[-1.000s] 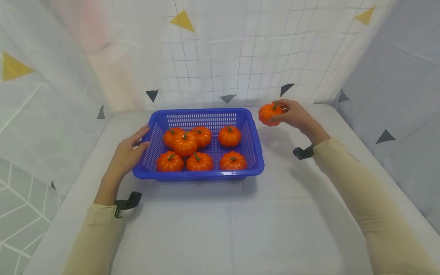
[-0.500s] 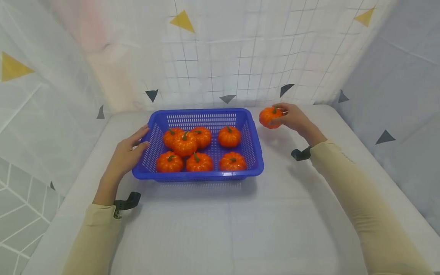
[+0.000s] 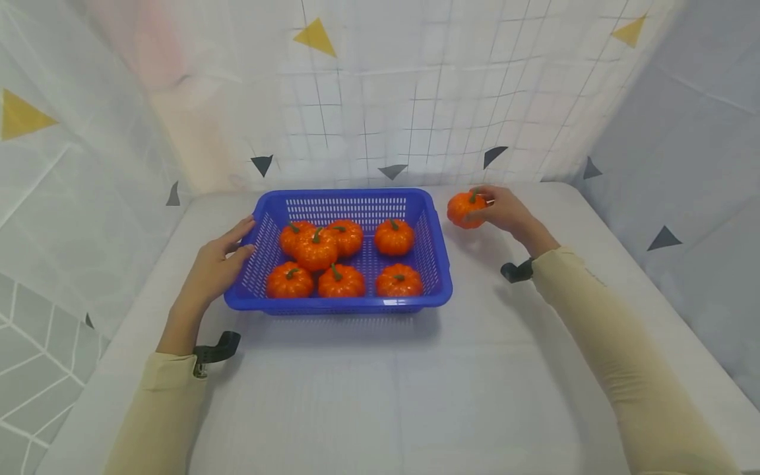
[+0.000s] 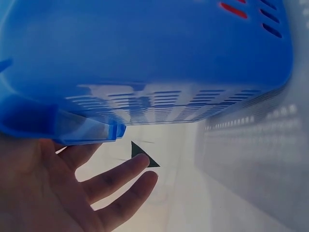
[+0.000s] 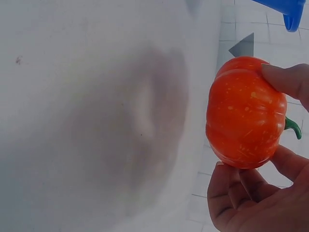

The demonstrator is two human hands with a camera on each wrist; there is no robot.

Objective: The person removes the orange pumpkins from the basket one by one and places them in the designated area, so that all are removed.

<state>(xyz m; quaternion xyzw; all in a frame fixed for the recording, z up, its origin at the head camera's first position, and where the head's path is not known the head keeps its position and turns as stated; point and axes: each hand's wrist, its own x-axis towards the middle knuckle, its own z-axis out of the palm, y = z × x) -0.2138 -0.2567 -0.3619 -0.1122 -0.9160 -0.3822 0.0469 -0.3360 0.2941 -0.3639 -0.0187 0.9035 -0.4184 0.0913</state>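
Note:
My right hand (image 3: 505,214) pinches a small orange pumpkin (image 3: 465,211) with a green stem, just right of the basket's back right corner. In the right wrist view, thumb and fingers press opposite sides of this pumpkin (image 5: 246,116), which hangs above the white surface over a soft shadow. The blue plastic basket (image 3: 338,305) holds several similar pumpkins, one leaning up on others at the left. At its left rim rests my left hand (image 3: 214,267), fingers extended. Seen from the left wrist, the fingers (image 4: 120,179) lie loosely beside the basket wall (image 4: 145,53), partly hidden by the rim.
A white cloth-covered table (image 3: 332,402) lies under everything. Behind it hangs a pale curtain (image 3: 380,99) with grid lines and triangles, and a grey curtain (image 3: 671,165) borders the right. Each wrist wears a black strap with a small camera.
My right hand has lowered the pumpkin a little toward the table, still gripping it. The basket and my left hand have shifted slightly left. The pumpkins inside keep their arrangement.

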